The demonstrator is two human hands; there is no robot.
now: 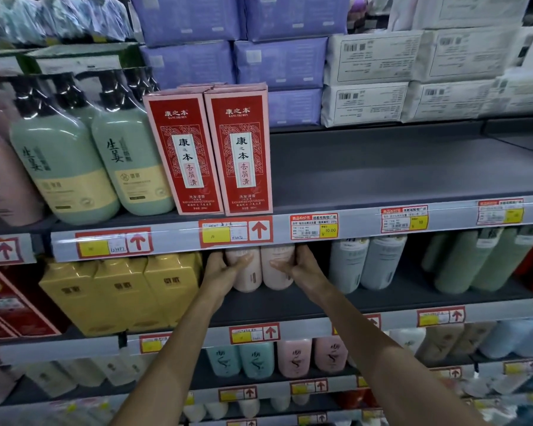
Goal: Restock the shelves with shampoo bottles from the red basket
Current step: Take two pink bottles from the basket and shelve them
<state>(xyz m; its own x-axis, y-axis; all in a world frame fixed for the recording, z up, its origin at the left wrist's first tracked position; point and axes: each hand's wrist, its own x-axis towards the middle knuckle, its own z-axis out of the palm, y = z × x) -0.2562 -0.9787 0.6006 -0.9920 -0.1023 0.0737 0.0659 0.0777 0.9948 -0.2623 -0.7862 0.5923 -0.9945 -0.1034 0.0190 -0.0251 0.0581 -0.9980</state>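
Our two forearms reached up from the bottom of the frame to the middle shelf (413, 298), where our left hand (225, 267) gripped the left pink bottle (249, 276) from its outer side, thumb across the front, and our right hand (300, 267) gripped the right pink bottle (278, 273) the same way. Both bottles stood upright and touching, at centre frame between the yellow boxes (120, 290) and the grey bottles (366, 265). We judged the step to be seating the pair. It would go best if we slid both straight back together, kept them upright with labels forward, minded the price strip (166, 241) just above, and let go only once the bases sat flat. That strip hid the bottle tops, so we could not tell what caps they had or how much room they had overhead. Our fingers behind the bottles were out of sight, the labels were too blurred to read, and the red basket was nowhere in the frame.
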